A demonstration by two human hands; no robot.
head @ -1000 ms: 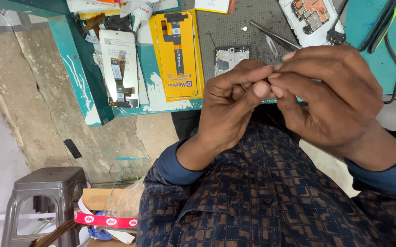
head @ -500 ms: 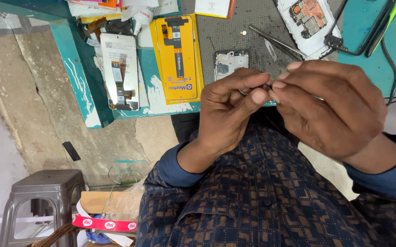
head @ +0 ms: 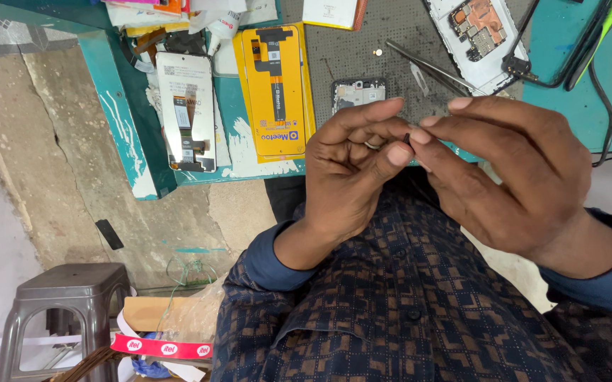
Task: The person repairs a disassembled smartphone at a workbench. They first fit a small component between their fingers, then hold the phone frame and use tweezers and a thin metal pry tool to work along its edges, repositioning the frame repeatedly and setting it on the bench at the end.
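The left hand (head: pixel 352 173) and the right hand (head: pixel 511 177) meet above the near edge of the teal workbench (head: pixel 118 106), fingertips pinching one tiny dark part (head: pixel 407 137) between them. On the bench lie a yellow package (head: pixel 275 88), a phone screen (head: pixel 187 110), tweezers (head: pixel 426 67) and an opened phone (head: pixel 479 28).

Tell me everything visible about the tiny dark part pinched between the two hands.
The tiny dark part looks black and hard; too small to tell its kind. It sits pinched between the fingertips of the left hand and right hand, held up in front of the chest, near the teal bench edge, touching nothing else.
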